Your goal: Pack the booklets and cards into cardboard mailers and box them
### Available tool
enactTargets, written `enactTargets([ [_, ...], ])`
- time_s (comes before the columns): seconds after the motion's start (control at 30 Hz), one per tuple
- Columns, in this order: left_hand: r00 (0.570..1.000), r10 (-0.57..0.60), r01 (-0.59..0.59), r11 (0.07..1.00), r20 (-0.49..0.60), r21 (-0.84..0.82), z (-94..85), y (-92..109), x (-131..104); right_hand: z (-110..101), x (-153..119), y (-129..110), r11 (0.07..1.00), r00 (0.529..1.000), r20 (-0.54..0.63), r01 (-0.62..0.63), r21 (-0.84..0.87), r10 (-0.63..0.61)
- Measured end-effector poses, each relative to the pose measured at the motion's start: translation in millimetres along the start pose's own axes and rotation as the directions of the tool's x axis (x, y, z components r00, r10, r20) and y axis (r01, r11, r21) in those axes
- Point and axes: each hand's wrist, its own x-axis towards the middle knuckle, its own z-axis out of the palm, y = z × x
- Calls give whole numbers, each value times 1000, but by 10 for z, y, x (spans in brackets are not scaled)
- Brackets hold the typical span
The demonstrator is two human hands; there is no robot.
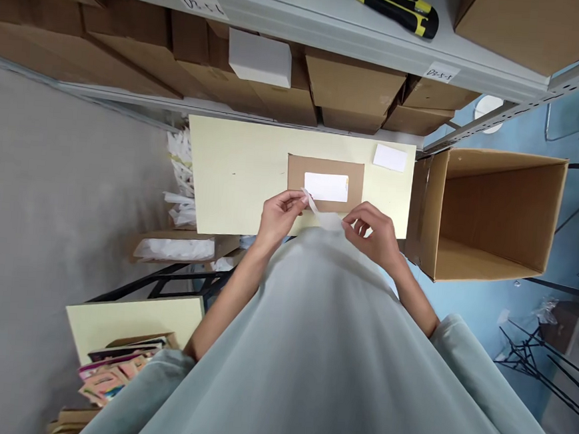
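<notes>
Between my two hands stretches a thin white strip (328,220), like paper or label backing; its exact kind does not show. My left hand (281,216) pinches its upper left end with thumb and forefinger. At the lower right end, my right hand (372,231) closes its fingertips on the strip. Just beyond the hands, a flat brown cardboard package (295,175) lies on the pale yellow table (237,179). A white label (326,187) sits on the package's top face. The strip's left end overlaps the package's near edge in view.
A small white card (390,158) lies at the table's far right. Right of the table stands a large open cardboard box (495,213). Beyond, a metal shelf (382,54) holds several cartons (353,81) and a yellow-black cutter (396,6). White bags (180,168) crowd the left.
</notes>
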Motion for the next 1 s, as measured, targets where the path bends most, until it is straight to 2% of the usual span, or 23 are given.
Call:
enactTargets([
  [0.13, 997, 62, -55, 991, -55, 121, -177, -33, 114, 91, 174, 335, 987, 975, -154, -151, 57, 158],
  [0.27, 994, 103, -95, 971, -27, 220, -283, -93, 346, 215, 393, 784, 969, 949, -197, -235, 77, 246],
  [0.5, 993, 114, -108, 924, 6, 367, -176, -385, 750, 345, 660, 1338, 947, 923, -215, -316, 49, 319],
  [0.73, 994, 106, -101, 916, 9, 387, -149, -592, 872, 447, 703, 1614, 943, 918, -226, -332, 7, 324],
  [1.0, 989, 145, -144, 909, 26, 392, -141, -662, 864, 472, 686, 1728, 937, 924, -237, -332, -106, 300],
])
